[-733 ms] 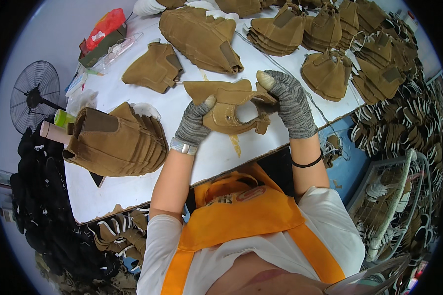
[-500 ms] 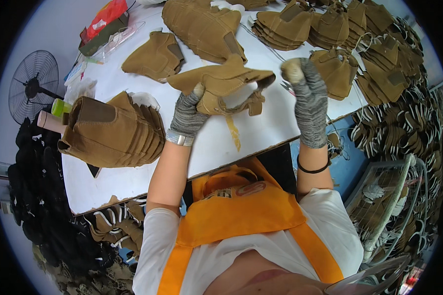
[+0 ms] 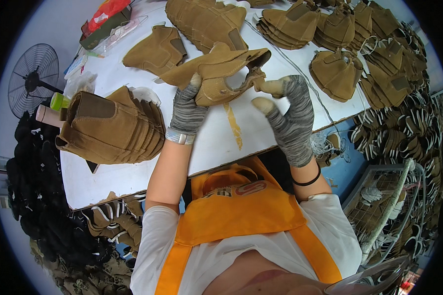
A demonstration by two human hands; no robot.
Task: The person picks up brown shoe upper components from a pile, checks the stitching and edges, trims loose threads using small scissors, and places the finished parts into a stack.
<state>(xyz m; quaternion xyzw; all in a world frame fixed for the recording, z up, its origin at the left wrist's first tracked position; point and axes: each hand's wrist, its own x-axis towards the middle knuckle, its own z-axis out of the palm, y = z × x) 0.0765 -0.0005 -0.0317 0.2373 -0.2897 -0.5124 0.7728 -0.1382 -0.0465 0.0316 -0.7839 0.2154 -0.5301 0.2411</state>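
A brown suede shoe upper (image 3: 216, 73) is held above the white table (image 3: 209, 152), tilted, with its opening facing right. My left hand (image 3: 188, 110), in a grey knit glove, grips its near left side, thumb on top and the other fingers hidden beneath. At the upper's right end is my right hand (image 3: 295, 118), gloved alike with pale fingertips. Its thumb and forefinger are spread apart, and the forefinger tip is at the upper's edge; whether it touches, I cannot tell. Another brown upper (image 3: 155, 51) lies just beyond my left hand.
Nested brown uppers (image 3: 118, 130) stand at the table's left; more stacks (image 3: 206, 24) lie at the back and right (image 3: 334, 73). A grey cord (image 3: 305, 73) crosses the table. A fan (image 3: 32, 81) is far left, a wire basket (image 3: 389, 206) lower right.
My right hand has moved left and down to the upper's right end, its thumb and forefinger spreading. The upper has tilted in my left hand, its right end rising.
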